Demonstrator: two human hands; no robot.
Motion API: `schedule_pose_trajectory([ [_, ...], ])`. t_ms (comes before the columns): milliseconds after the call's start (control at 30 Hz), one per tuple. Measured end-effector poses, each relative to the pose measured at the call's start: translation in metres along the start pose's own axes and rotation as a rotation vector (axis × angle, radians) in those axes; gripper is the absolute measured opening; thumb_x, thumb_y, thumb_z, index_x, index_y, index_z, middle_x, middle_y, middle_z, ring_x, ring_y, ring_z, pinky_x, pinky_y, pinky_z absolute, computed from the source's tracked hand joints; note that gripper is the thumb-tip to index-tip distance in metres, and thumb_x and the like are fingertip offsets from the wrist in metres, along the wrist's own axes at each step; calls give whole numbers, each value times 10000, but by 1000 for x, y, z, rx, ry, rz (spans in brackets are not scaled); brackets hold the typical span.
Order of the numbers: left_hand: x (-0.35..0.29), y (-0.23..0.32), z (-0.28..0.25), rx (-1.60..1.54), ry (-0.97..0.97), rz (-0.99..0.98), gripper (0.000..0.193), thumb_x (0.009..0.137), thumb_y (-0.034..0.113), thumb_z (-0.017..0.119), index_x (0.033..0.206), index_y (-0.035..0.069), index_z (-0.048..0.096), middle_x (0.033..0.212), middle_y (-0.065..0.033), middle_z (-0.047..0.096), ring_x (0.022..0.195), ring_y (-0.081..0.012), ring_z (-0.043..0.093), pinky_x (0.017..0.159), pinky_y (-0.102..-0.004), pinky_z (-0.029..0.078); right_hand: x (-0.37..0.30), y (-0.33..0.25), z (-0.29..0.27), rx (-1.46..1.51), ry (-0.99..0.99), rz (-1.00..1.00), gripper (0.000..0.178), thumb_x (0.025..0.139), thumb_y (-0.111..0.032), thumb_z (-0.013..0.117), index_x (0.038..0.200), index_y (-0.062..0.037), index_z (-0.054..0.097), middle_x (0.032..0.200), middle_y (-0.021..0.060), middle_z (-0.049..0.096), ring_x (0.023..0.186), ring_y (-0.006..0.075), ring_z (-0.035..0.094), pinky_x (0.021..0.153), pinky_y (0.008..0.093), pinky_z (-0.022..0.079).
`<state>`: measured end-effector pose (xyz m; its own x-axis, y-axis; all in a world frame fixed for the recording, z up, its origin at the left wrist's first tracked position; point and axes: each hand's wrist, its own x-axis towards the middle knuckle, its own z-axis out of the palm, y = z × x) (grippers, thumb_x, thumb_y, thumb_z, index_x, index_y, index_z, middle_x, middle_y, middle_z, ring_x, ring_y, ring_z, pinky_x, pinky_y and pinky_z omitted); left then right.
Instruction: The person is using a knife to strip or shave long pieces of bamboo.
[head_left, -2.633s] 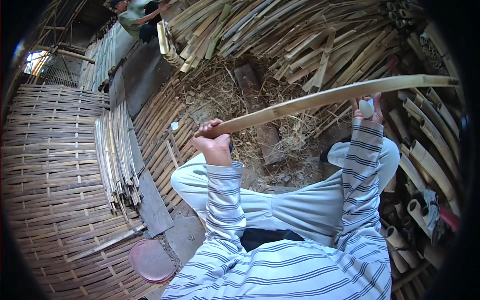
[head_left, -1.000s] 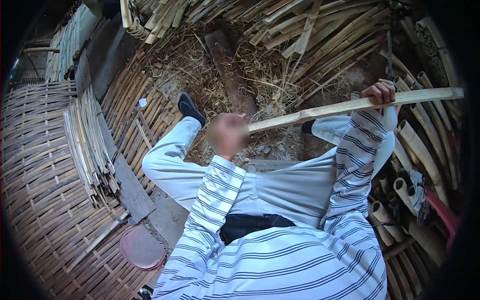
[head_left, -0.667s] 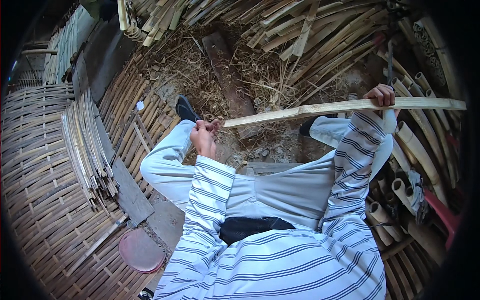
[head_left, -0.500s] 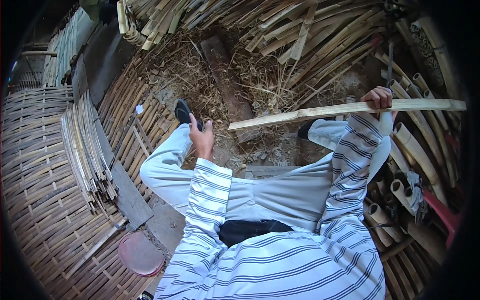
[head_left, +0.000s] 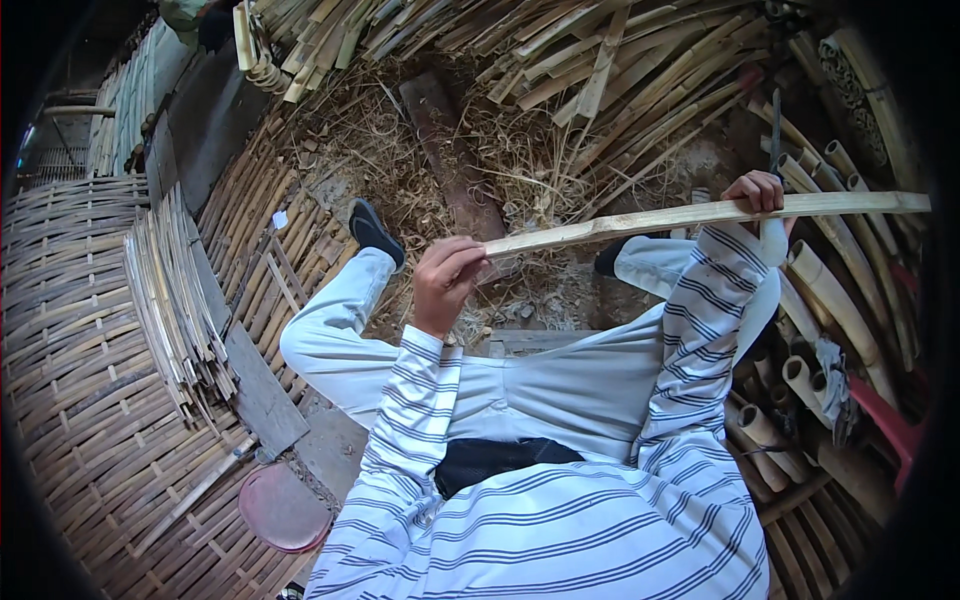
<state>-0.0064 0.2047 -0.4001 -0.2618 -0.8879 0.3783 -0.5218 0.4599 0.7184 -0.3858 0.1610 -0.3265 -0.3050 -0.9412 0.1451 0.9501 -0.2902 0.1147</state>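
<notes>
A long pale bamboo strip (head_left: 620, 226) lies across in front of me above my knees, sloping slightly up to the right. My left hand (head_left: 449, 284) is closed on its left end, thumb and fingers pinched together. Toward the other end, my right hand (head_left: 755, 192) is wrapped round the strip, and the rest of it sticks out past the fist to the right. That same fist also holds a knife (head_left: 776, 125): its narrow dark blade points up and away, and a pale handle comes out below the hand.
Split bamboo slats (head_left: 660, 75) are heaped at the far side. Curly shavings (head_left: 530, 180) and a dark plank (head_left: 445, 150) cover the ground ahead. Cut bamboo poles (head_left: 825, 285) lie to the right. On the left are a woven bamboo panel (head_left: 80, 330), thin strips (head_left: 175, 310) and a reddish round lid-like piece (head_left: 285, 507).
My left hand, open and apart from the strip before, has moved right and closed on its left end. That end has risen slightly; my right hand keeps its hold.
</notes>
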Motion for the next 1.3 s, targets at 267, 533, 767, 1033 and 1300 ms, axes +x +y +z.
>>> schedule_pose_trajectory([
  [267,-14,-1,16,18,232,52,221,675,-78,653,879,0,615,902,-125,635,785,-250,648,662,-311,529,4,-12,-7,-56,129,-37,290,798,-319,563,690,-81,438,634,-9,406,592,107,400,564,240,345],
  [533,-9,0,19,184,307,119,197,674,-150,584,810,-7,586,906,-139,626,853,-258,644,675,-312,549,10,-19,-27,-71,109,29,377,786,-392,612,713,-63,443,641,7,413,613,125,409,597,257,360],
  [767,-15,-2,30,1,329,-80,202,648,-142,571,789,3,584,901,-119,624,843,-261,639,686,-313,520,13,-27,-41,-152,90,72,404,787,-375,636,787,-13,457,717,55,453,683,159,443,670,279,367],
  [1033,-10,10,35,-106,292,-193,219,680,-193,487,810,-31,557,936,-132,594,890,-218,613,724,-273,521,4,-21,-38,-195,101,12,397,834,-374,578,820,7,467,760,86,471,718,188,453,680,298,367],
  [1300,0,26,34,-383,371,-369,193,695,-190,461,768,-21,520,809,-85,586,943,-229,604,860,-341,470,4,-28,-49,-339,277,-140,404,910,-388,417,885,14,453,760,127,478,699,231,459,642,338,398],
])
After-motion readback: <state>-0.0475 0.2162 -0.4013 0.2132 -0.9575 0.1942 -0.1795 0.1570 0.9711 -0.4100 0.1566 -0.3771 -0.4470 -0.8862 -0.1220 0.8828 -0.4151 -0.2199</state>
